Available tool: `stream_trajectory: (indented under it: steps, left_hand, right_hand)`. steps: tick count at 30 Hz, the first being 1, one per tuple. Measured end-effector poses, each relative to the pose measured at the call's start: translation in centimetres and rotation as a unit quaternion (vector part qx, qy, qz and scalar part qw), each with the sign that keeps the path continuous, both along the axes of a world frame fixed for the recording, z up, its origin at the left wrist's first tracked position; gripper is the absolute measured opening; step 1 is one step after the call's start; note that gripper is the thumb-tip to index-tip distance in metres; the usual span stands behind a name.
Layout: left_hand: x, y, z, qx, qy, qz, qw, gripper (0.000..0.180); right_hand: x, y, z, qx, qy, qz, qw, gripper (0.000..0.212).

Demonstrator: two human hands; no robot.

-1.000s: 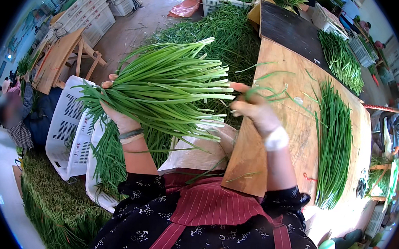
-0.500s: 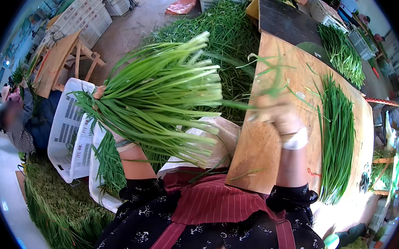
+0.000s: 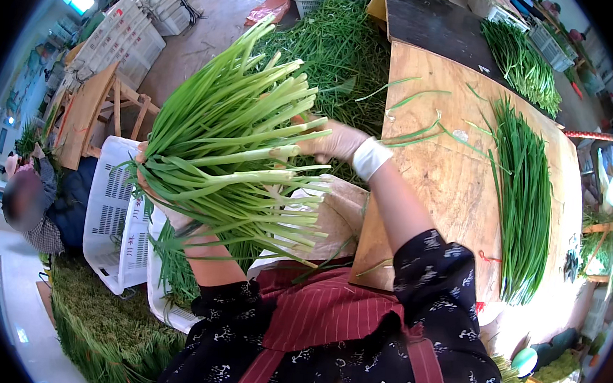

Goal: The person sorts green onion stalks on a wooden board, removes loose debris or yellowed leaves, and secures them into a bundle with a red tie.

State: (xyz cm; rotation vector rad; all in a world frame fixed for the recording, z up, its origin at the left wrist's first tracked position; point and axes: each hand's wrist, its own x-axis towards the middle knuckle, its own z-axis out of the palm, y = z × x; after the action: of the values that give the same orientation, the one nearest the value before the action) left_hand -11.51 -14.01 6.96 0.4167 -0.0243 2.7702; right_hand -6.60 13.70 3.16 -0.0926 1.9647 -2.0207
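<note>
A thick bunch of garlic chives (image 3: 219,130) fills the space before my chest, pale stalk ends to the right and leaves drooping left. My left hand (image 3: 173,213) is closed around its leafy part, largely covered by leaves. Among the stalk ends is my right hand (image 3: 336,141), in a pale glove with a white band at the wrist. Its fingertips are hidden behind the stalks, so their grip is unclear. To the right, a wooden board table (image 3: 439,200) carries a few loose leaves (image 3: 422,132) and a neat row of chives (image 3: 523,205).
White perforated crates (image 3: 112,215) stand at my left, one holding greens. A large heap of chives (image 3: 336,53) lies beyond the bunch, and another pile (image 3: 96,305) at lower left. A dark board (image 3: 442,38) adjoins the table. A person (image 3: 32,203) sits at far left.
My right hand has moved left from over the table to the bunch's stalk ends. Loose leaves now lie on the table's left part. The bunch has tilted up slightly, still in my left hand.
</note>
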Motion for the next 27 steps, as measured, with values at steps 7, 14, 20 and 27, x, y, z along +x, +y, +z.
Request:
stream_trajectory:
  steps: [7,14,20,27]
  left_hand:
    - [-0.8,-0.1,-0.1,-0.072,0.079,-0.003,0.994,0.022]
    - [-0.1,1.0,-1.7,-0.103,0.013,0.068,0.992,0.017]
    - [-1.9,-0.7,-3.4,-0.065,-0.032,0.026,0.997,0.015]
    - [-1.1,-0.7,-2.6,-0.134,0.028,0.106,0.985,0.021]
  right_hand:
    - [8.3,1.4,0.0,-0.129,-0.088,0.022,0.988,0.022]
    - [17.2,9.2,7.7,0.057,0.124,-0.111,0.984,0.02]
    - [10.0,14.2,3.7,0.067,0.238,-0.331,0.911,0.021]
    - [8.7,4.0,7.6,0.143,0.114,-0.132,0.974,0.043]
